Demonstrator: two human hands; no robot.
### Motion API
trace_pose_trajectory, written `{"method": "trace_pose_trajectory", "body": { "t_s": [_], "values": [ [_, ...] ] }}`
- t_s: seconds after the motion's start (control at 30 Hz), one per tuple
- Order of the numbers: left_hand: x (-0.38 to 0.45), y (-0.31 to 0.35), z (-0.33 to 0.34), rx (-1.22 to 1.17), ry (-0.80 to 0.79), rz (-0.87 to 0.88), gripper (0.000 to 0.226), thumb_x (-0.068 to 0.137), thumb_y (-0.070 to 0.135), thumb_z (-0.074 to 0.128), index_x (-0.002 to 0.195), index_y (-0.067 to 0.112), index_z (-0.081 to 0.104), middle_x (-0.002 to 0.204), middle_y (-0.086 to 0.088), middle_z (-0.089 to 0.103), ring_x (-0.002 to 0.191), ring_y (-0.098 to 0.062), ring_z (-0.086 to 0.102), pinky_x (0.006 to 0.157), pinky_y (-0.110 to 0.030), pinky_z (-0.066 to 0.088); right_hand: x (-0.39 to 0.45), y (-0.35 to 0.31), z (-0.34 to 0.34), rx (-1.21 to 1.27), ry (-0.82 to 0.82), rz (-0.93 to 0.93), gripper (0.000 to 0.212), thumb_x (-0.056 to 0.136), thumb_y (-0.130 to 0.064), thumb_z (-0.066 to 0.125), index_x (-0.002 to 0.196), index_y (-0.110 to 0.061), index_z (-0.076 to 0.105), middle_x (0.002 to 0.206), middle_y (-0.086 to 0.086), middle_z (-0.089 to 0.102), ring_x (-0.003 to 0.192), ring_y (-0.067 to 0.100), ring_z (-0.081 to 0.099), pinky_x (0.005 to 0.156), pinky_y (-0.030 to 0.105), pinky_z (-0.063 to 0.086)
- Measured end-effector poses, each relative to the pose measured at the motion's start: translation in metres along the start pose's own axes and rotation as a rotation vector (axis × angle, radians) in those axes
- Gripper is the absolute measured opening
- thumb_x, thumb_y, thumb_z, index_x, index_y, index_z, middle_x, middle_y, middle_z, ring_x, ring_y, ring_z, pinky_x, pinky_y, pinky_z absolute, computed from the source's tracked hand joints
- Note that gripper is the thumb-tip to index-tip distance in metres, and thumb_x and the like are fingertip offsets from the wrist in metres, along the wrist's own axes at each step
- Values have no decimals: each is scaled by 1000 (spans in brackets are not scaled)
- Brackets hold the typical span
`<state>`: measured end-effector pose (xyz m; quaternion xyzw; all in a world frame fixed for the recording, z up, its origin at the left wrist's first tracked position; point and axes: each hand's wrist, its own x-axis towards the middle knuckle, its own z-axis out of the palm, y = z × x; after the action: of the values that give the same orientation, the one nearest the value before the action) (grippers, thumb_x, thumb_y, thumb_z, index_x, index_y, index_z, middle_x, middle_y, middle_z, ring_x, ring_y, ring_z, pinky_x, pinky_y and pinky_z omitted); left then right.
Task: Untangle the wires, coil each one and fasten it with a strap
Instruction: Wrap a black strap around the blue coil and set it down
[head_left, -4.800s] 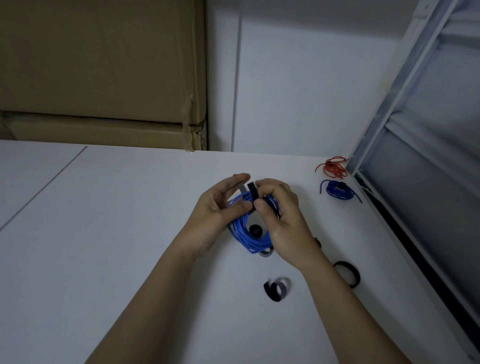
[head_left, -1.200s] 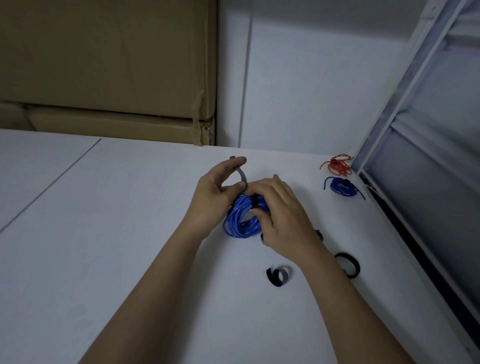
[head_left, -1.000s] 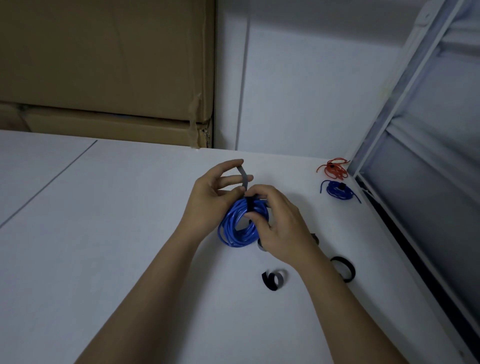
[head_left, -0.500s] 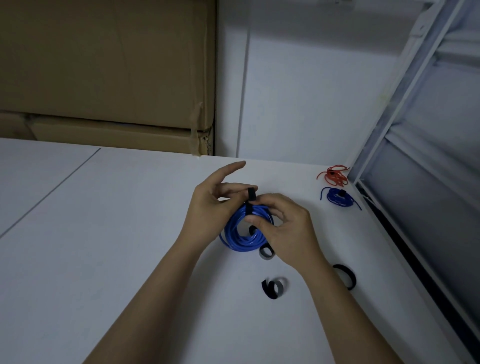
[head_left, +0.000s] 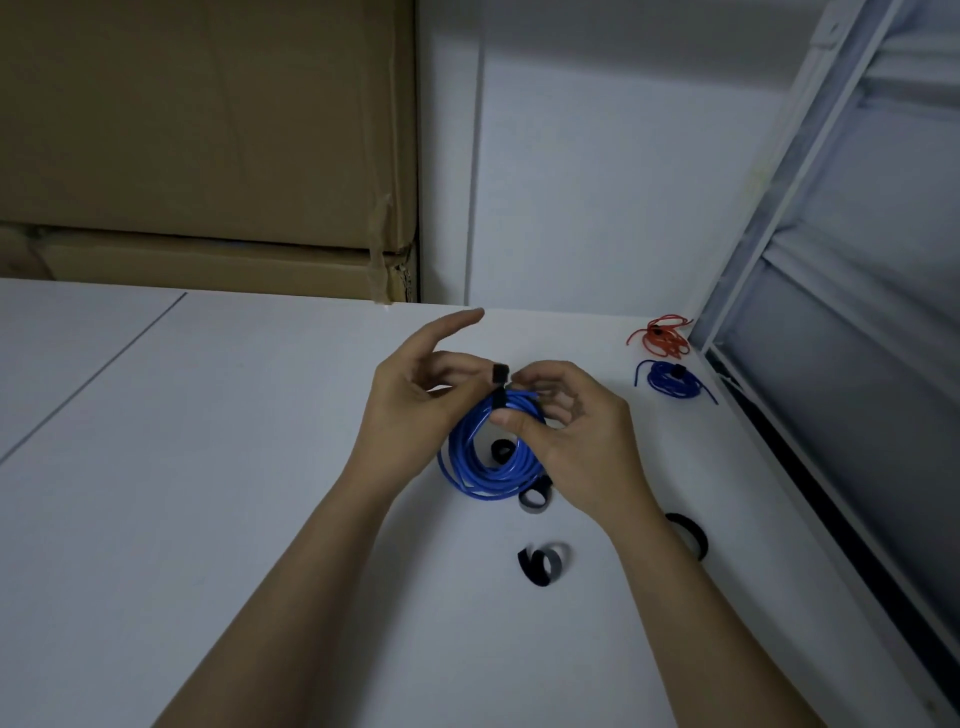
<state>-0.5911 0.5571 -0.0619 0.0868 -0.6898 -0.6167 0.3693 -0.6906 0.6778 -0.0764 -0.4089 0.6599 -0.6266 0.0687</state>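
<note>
A coil of light blue wire (head_left: 480, 462) hangs between my hands above the white table (head_left: 208, 467). A black strap (head_left: 500, 387) wraps over the coil's top, its free end sticking up. My left hand (head_left: 415, 410) holds the coil at the strap from the left, index finger stretched out. My right hand (head_left: 566, 441) pinches the coil and strap from the right. A strapped red wire bundle (head_left: 662, 338) and a strapped dark blue bundle (head_left: 670, 379) lie at the far right.
Loose rolled straps lie on the table: one (head_left: 540, 564) near me, one (head_left: 535, 499) under the coil, one (head_left: 688, 535) beside my right wrist. Cardboard boxes (head_left: 208, 156) stand at the back left. A white metal frame (head_left: 779, 208) borders the table's right edge.
The strap's long grey tail, held up by my left fingers a second ago, has been wound down around the coil. Only a short black end sticks up now.
</note>
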Motion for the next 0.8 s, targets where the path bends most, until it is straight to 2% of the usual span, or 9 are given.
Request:
{"method": "trace_pose_trajectory", "body": {
  "t_s": [0.2,0.33,0.43,0.5,0.63,0.8],
  "values": [
    [-1,2,1,-19,-85,21,38,86,-2,63,115,23,60,85,-3,75,87,-17,71,82,-24,53,-1,-1,-1,98,70,39,30,69,-5,83,84,-25,67,83,-5,73,83,13,71,79,27,56],
    [-2,3,1,-90,-74,2,26,86,16,63,111,22,64,85,-6,75,91,-19,71,84,-25,53,-2,0,1,79,98,-73,21,72,-3,78,87,-15,70,89,4,72,85,20,70,80,38,57],
    [-1,4,1,-98,-83,-4,34,78,14,74,110,17,64,83,-3,74,88,-19,70,84,-26,53,-3,-2,3,51,111,-123,23,72,0,76,86,-18,71,87,0,69,84,18,69,76,31,57],
    [-2,3,1,-95,-117,-1,39,75,13,71,113,16,63,87,1,73,91,-17,69,86,-25,52,-3,-1,4,61,121,-144,24,73,-1,73,86,-21,71,89,-1,69,84,16,68,75,29,56],
    [-1,0,-3,-68,-183,-2,38,80,4,68,114,17,62,96,2,71,105,-14,64,85,-20,50,-2,1,4,94,124,-165,24,74,2,72,89,-17,71,93,3,70,85,15,69,76,26,55],
    [0,-4,-8,-43,-201,5,37,84,-7,64,112,18,64,102,3,71,110,-13,62,83,-21,52,-3,-2,5,113,83,-127,36,75,6,73,88,-28,71,94,-8,71,90,13,69,81,23,53]
  ]
}}
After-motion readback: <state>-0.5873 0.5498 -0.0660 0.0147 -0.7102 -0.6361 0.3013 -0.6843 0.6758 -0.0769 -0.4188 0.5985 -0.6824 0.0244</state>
